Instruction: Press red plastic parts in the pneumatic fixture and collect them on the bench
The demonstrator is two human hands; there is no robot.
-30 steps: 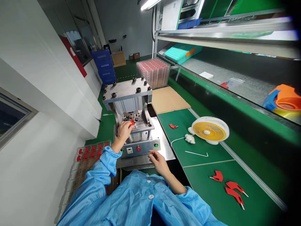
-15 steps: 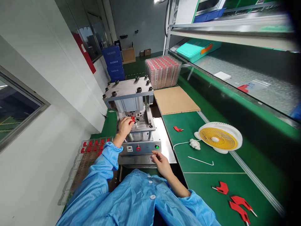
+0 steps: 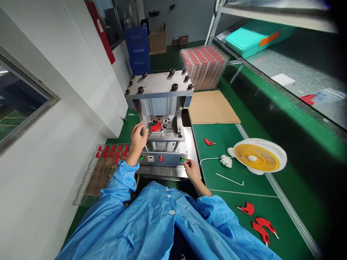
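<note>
A small metal press [image 3: 159,90] stands in front of me, and a red plastic part [image 3: 156,127] lies in its fixture under the top plate. My left hand [image 3: 138,137] rests at the left edge of the fixture, fingers spread, holding nothing and clear of the red part. My right hand [image 3: 192,169] lies on the steel base, its fingertips right beside the green button [image 3: 182,159] on the control panel. Both arms wear blue sleeves.
A clear tray [image 3: 105,162] with several red parts lies left of the press. On the green bench to the right are a yellow-and-white fan [image 3: 257,157], a thin metal rod [image 3: 230,179], loose red parts [image 3: 255,220], a cardboard sheet [image 3: 213,107] and stacked trays [image 3: 204,65].
My left hand has let go of the red part, now seated in the fixture, and drawn back to the left. My right hand has moved up to the green button.
</note>
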